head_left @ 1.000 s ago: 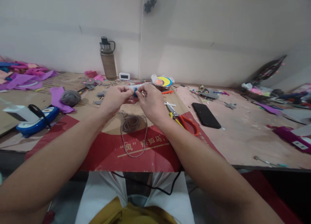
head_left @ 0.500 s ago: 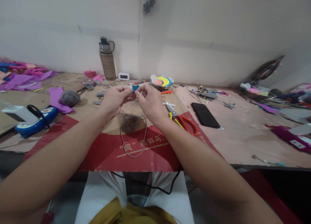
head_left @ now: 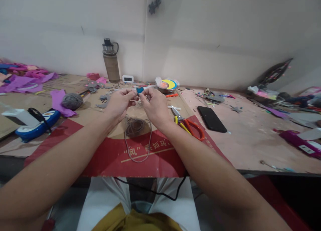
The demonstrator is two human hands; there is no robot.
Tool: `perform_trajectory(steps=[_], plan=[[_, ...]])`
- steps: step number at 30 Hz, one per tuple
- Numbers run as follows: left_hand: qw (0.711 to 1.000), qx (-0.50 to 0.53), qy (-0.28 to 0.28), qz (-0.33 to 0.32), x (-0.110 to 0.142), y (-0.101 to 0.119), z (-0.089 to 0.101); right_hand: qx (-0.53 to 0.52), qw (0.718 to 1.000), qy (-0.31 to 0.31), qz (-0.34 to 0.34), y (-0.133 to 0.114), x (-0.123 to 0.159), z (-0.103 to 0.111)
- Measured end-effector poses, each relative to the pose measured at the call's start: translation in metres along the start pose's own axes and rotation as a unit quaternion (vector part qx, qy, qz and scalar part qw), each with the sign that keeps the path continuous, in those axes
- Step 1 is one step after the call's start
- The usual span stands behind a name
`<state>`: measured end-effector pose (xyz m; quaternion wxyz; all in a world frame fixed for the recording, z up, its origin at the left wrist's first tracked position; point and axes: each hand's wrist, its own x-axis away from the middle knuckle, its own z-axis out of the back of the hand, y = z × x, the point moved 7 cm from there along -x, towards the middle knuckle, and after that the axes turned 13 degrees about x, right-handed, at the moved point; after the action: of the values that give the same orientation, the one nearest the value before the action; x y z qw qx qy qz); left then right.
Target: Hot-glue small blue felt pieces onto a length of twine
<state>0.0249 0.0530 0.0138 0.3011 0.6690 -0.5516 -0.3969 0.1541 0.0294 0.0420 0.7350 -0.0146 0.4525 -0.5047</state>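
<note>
A small dark teal piece [head_left: 139,90], maybe felt or fabric, sits between my fingertips above the middle of the table. My left hand [head_left: 123,102] pinches it from the left side. From the right, my right hand [head_left: 155,104] pinches it too, its fingers partly hidden behind the thumb. Beneath both hands lies a loose tangle of thin grey-brown cord [head_left: 134,127], one loop of it falling over the red printed sheet [head_left: 105,157]. Scissors [head_left: 192,128] with red handles rest just right of my right wrist.
A black phone [head_left: 212,119] lies to the right. On the left are a grey yarn ball [head_left: 72,101], purple felt scraps [head_left: 30,82] and a blue power strip [head_left: 37,125]. A bottle [head_left: 111,64], a small white clock [head_left: 127,79] and a bowl [head_left: 167,89] stand at the back.
My fingers have shifted slightly around the teal piece, and more of it shows above the fingertips. The cord and the table items stay as they were.
</note>
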Motion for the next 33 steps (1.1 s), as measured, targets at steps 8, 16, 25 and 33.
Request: perform_trajectory(steps=[8, 16, 25, 33], plan=[[1.0, 0.015, 0.015, -0.022, 0.0, 0.001, 0.002, -0.063, 0.998, -0.006, -0.009, 0.004, 0.001, -0.007], [0.996, 0.008, 0.084, -0.028, 0.004, 0.012, 0.011, 0.006, 0.998, -0.046, 0.051, -0.006, 0.011, -0.016], [0.991, 0.099, 0.08, -0.047, -0.004, 0.017, 0.018, 0.188, 0.969, -0.16, 0.003, 0.018, 0.007, -0.008], [0.987, 0.143, 0.069, -0.018, -0.01, 0.017, 0.021, 0.297, 0.912, -0.269, -0.092, 0.078, 0.015, -0.024]])
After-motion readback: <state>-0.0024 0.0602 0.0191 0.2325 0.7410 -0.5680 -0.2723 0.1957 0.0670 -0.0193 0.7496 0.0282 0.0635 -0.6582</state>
